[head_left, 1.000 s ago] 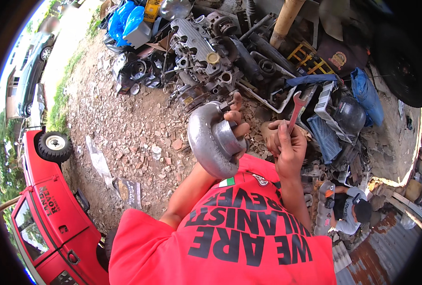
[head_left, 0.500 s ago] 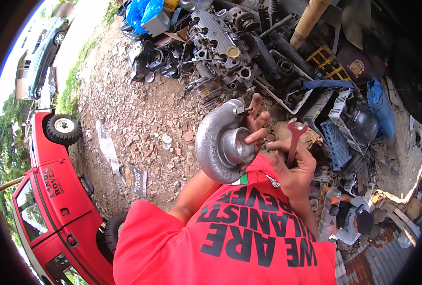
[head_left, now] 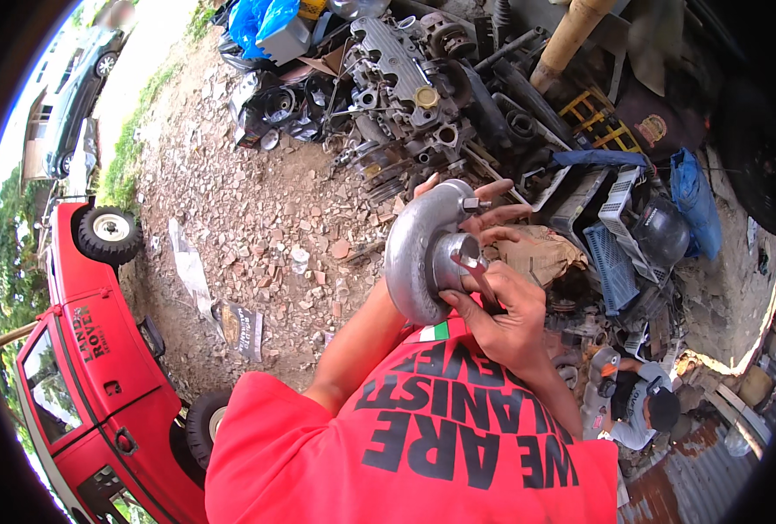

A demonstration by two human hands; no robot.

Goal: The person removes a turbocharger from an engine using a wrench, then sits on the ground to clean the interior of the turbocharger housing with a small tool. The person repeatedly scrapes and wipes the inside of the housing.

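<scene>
A silver cast metal snail-shaped housing (head_left: 410,253), with a round outlet and a short bolt on top, is held upright in my left hand (head_left: 499,212); the palm is hidden behind it and several fingers stick out to the right. My right hand (head_left: 512,317) is closed on a red open-end wrench (head_left: 475,267), its head at the housing's round outlet and its thumb near the lower rim. Whether the wrench touches the metal, I cannot tell. My red shirt and forearms are below.
Engine parts (head_left: 388,61) are piled ahead, with crates (head_left: 610,266), a blue tarp (head_left: 693,201) and a bamboo pole (head_left: 567,39). A red off-road vehicle (head_left: 108,367) is at left on gravelly ground (head_left: 257,218). At lower right another person (head_left: 645,406) crouches among parts.
The housing has shifted right and turned, with my left fingers now spread farther right. My right hand has brought the wrench leftward and down, from beside the housing onto its outlet area.
</scene>
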